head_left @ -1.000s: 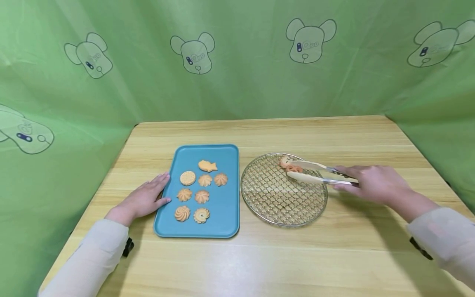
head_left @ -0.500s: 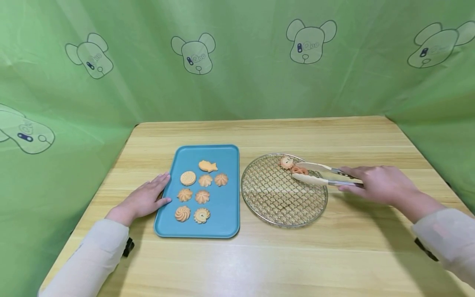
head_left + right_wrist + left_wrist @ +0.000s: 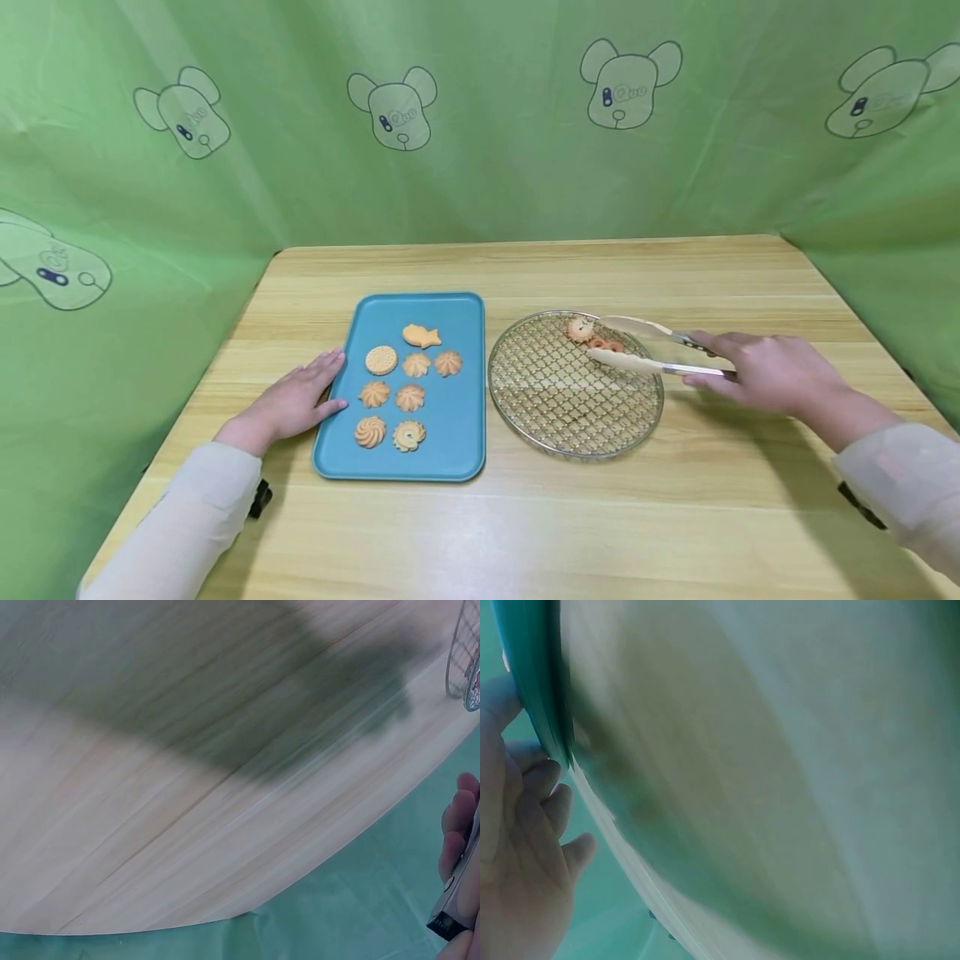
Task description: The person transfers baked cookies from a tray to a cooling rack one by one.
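My right hand (image 3: 776, 372) grips a pair of tongs (image 3: 626, 360), whose pale tips stand spread over the round wire rack (image 3: 555, 408). Between and below the tips lies a reddish-brown pretzel-shaped cookie (image 3: 604, 343), partly hidden by the nearer arm of the tongs. Close to it on the rack is a round cookie with a scalloped edge (image 3: 580, 329). At the left, my left hand (image 3: 291, 398) rests with fairly straight fingers against the left edge of the blue tray (image 3: 450, 454). In the right wrist view the tongs' handle (image 3: 457, 900) shows within the fingers.
Several cookies lie on the tray, among them a fish-shaped cookie (image 3: 422, 336) and a swirl cookie (image 3: 369, 432). Tray and rack stand side by side on the wooden table (image 3: 525, 533). A green curtain (image 3: 495, 183) hangs behind and along both sides.
The tongs moved a little right, and the pretzel-shaped cookie shifted right, away from the round cookie. Since then the tongs' tips have spread wider. My left hand has stayed at the tray.
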### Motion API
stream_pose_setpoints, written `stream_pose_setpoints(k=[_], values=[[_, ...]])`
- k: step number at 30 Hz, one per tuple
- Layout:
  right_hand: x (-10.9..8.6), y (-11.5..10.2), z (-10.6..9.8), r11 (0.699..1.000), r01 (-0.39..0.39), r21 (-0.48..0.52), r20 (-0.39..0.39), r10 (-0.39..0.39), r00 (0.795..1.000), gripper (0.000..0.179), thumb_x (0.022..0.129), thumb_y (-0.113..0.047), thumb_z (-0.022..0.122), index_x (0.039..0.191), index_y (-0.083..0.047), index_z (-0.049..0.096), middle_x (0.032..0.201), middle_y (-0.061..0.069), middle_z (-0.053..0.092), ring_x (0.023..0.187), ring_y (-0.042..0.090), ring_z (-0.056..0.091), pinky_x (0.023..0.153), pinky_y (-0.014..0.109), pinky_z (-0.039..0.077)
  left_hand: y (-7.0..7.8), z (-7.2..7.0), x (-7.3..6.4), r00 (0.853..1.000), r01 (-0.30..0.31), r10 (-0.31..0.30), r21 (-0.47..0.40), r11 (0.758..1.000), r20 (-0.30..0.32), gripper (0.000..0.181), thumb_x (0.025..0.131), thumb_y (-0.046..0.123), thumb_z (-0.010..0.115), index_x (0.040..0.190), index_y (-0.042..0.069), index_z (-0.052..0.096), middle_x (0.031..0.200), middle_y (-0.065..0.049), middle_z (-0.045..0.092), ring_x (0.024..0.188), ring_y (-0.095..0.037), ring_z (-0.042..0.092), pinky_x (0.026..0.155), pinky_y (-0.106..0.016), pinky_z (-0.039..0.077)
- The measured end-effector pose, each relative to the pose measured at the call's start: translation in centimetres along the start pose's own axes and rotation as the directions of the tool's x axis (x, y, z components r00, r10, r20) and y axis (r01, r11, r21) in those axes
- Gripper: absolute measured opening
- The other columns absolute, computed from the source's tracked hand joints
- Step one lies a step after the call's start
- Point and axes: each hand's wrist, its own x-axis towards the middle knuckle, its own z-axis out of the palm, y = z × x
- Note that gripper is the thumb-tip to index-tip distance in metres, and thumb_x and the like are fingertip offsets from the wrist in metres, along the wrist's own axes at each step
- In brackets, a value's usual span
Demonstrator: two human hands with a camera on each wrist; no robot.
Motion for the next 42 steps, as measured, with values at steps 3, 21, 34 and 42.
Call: stream_pose_setpoints(k=[3,21,34,42], values=[[0.1,-0.2,0.1,1.000,-0.003,0.008,-0.003,0.003,1.000,0.075,0.088,-0.062,0.054,0.140,-0.009,0.045,0.123,0.029,0.056,0.083,0.047,0.063,0.057,0.054,0.051,0.1,0.0,0.0,1.000,0.000,0.000,-0.002,1.000,-0.001,0.073,0.098,0.037,0.052,0.150,-0.002,0.020,0.155,-0.019,0.017,0.141,-0.037,0.016,0.112,-0.055,0.016],[2.5,-2.7,1.0,0.999,0.026,0.047,-0.051,-0.023,0.998,0.089,0.083,-0.065,0.059,0.147,-0.009,0.033,0.127,0.029,0.052,0.085,0.045,0.062,0.050,0.046,0.050,0.2,0.2,0.2,1.000,0.002,-0.002,-0.008,1.000,0.003,0.073,0.098,0.036,0.053,0.150,-0.002,0.020,0.155,-0.019,0.017,0.141,-0.037,0.016,0.112,-0.055,0.016],[4.9,-5.9,0.7,0.995,0.093,0.035,-0.057,-0.091,0.994,0.094,0.081,-0.068,0.058,0.146,-0.005,0.034,0.126,0.030,0.053,0.065,0.029,0.062,0.044,0.031,0.046,0.1,0.4,0.5,1.000,-0.016,0.016,-0.004,1.000,-0.007,0.073,0.098,0.036,0.053,0.150,-0.003,0.019,0.155,-0.019,0.017,0.141,-0.036,0.017,0.111,-0.056,0.018],[6.3,-7.7,0.9,0.993,0.112,0.035,-0.009,-0.112,0.994,0.096,0.081,-0.076,0.048,0.148,-0.009,0.031,0.129,0.025,0.052,0.052,0.013,0.051,0.042,0.025,0.038,0.0,0.4,0.7,1.000,-0.017,0.017,0.002,1.000,-0.006,0.073,0.098,0.036,0.053,0.150,-0.003,0.019,0.155,-0.019,0.017,0.141,-0.036,0.016,0.112,-0.055,0.017]])
